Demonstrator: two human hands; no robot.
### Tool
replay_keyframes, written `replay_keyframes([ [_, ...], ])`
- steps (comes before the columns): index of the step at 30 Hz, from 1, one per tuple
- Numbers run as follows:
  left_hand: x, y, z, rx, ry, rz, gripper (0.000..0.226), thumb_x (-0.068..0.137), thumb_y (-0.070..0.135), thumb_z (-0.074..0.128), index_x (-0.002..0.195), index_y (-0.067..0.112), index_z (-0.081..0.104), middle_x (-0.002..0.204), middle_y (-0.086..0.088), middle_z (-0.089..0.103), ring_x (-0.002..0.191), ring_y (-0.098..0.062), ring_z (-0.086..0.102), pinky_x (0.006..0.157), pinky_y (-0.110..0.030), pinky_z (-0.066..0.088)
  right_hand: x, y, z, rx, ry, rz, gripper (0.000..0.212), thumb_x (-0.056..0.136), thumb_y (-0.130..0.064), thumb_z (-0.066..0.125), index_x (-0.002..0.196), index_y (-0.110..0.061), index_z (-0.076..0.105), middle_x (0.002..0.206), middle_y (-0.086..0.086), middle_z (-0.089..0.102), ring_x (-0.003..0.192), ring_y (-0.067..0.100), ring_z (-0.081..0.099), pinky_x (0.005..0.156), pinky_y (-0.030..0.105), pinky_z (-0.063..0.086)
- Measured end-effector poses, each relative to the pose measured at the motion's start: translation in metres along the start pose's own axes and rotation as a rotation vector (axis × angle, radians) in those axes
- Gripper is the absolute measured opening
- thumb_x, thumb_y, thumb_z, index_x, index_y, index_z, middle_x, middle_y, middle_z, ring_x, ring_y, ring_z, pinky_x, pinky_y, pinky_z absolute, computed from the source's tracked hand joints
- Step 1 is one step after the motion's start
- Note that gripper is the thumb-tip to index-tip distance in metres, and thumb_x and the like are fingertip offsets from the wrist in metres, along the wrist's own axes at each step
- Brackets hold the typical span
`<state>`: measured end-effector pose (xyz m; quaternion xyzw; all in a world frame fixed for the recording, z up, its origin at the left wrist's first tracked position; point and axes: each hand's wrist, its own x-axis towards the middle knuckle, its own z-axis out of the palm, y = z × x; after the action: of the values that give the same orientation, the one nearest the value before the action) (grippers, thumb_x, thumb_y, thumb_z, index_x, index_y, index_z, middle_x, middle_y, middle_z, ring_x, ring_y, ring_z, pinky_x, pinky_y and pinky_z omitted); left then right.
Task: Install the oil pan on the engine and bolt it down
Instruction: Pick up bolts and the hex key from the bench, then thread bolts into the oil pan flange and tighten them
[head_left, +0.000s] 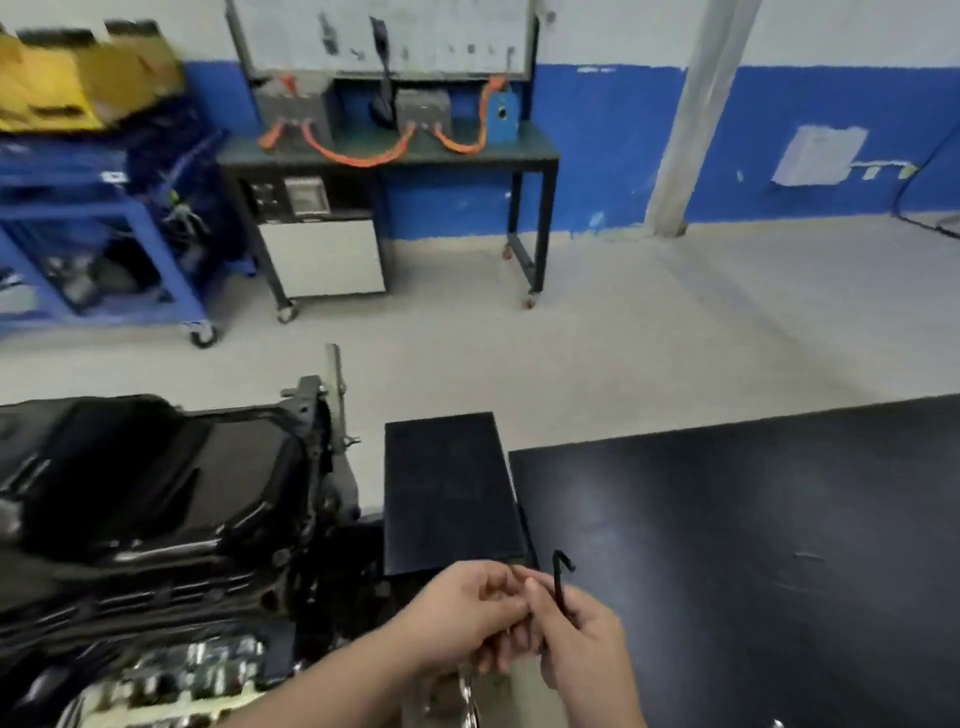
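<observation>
Right hand (587, 639): fingers curled round black hex key (560, 582), short leg up
Left hand (462, 608): fingers curled, tips against right's; whether it pinches anything, cannot tell
Oil pan (130, 467) sits on engine (156, 587), left of hands, well apart
Judged step: bolting down
Next: carry key to pan flange, seat tip square in bolt head

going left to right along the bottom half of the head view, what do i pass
oil pan sitting on the engine → left hand → right hand, gripping a black hex key → black table
</observation>
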<state>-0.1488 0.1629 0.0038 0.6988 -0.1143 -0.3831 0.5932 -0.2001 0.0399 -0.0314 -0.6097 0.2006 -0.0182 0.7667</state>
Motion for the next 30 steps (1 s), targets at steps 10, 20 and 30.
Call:
replay_keyframes([
  [10,-0.153,0.042,-0.151,-0.325,0.509,0.163,0.039,0.085,-0.002,0.033,0.063,0.022,0.054,0.052,0.002,0.032,0.036,-0.007,0.018,0.038,-0.009,0.014,-0.025,-0.090,0.212,0.049,-0.533,-0.127,0.029,0.086,0.004,0.050,0.077,-0.009,0.075,0.052,0.010,0.056,0.029,0.003,0.031,0.030,0.013,0.024],
  [20,-0.289,0.061,-0.334,-0.192,0.645,0.580,0.019,0.070,0.030,0.070,0.081,0.015,0.072,0.054,-0.002,0.050,0.035,-0.003,0.029,0.035,-0.011,0.025,-0.057,-0.114,0.433,0.193,-0.732,-0.070,0.006,0.069,-0.019,0.059,0.073,-0.016,0.058,0.057,0.007,0.049,0.034,0.006,0.020,0.036,0.016,0.013],
  [30,-0.287,0.050,-0.436,-0.193,0.706,0.683,0.016,0.069,0.031,0.076,0.081,0.021,0.075,0.048,0.001,0.047,0.039,-0.008,0.029,0.038,-0.015,0.024,-0.031,-0.112,0.527,-0.065,-0.756,-0.094,0.017,0.093,-0.018,0.049,0.103,-0.005,0.054,0.067,0.002,0.058,0.036,0.006,0.022,0.036,0.016,0.017],
])
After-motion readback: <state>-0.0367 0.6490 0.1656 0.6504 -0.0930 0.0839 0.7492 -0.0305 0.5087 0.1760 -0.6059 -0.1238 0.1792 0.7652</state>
